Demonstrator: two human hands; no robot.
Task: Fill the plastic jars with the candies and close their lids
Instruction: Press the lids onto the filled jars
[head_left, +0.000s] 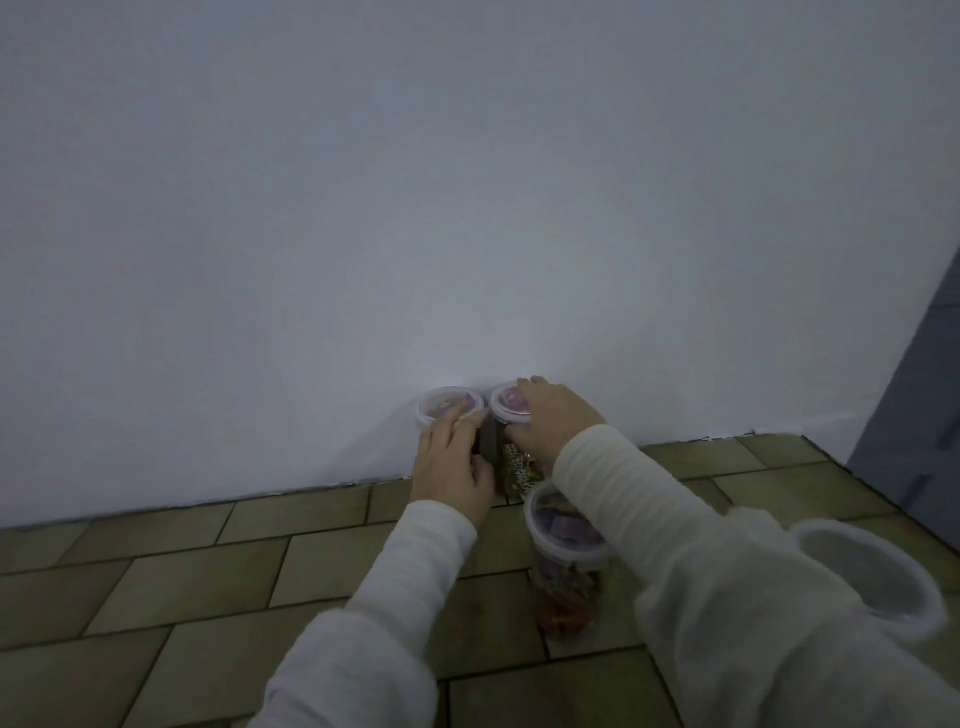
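Two clear plastic jars with clear snap-on lids stand side by side, close together, at the far edge of the tan tiled counter (156, 582), against the white wall (467, 182). Both look packed with wrapped candies. The left hand (452, 462) curls around the side of the left jar (448, 406). The right hand (556, 415) grips the lid rim of the right jar (509, 402), thumb at the near edge, apparently pressing it shut.

A third filled, lidded jar (563, 540) stands nearer, partly behind the right sleeve. A fourth clear jar (872, 566) at the counter's right edge looks empty and open, though blur makes this uncertain.

Judging by this, three jars are filled and lidded; the fourth probably remains.
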